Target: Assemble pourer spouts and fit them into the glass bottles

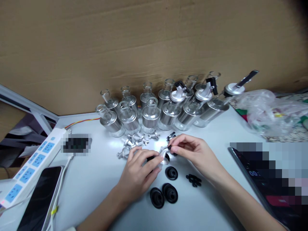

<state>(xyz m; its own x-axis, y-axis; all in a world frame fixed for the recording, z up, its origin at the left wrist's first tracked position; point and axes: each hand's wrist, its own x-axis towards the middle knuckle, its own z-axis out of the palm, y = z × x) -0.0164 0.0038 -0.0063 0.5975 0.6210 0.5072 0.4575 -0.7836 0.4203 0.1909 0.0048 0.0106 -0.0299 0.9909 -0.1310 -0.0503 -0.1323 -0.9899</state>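
My left hand (141, 170) is closed round a silver metal dispenser cap (165, 159) with a raised spout, held just above the table. The thumb and fingertips of my right hand (192, 148) pinch a small black piece (169, 147) against the cap's upper end. Whether the piece sits on the spout or only touches it, I cannot tell. Several loose silver caps (136, 139) lie beyond my left hand. Black round stoppers (171, 173) rest nearer to me, with small black plugs (193, 180) in a cluster to their right. Dark parts lie partly hidden behind my right fingers.
Two rows of glass bottles with metal bands (150, 117) stand at the back; three on the right carry lever tops (178, 95). A power strip (31, 166), a phone (40, 199) and a cable are at left. A tablet-like device (250, 179) and plastic bags (267, 109) are at right.
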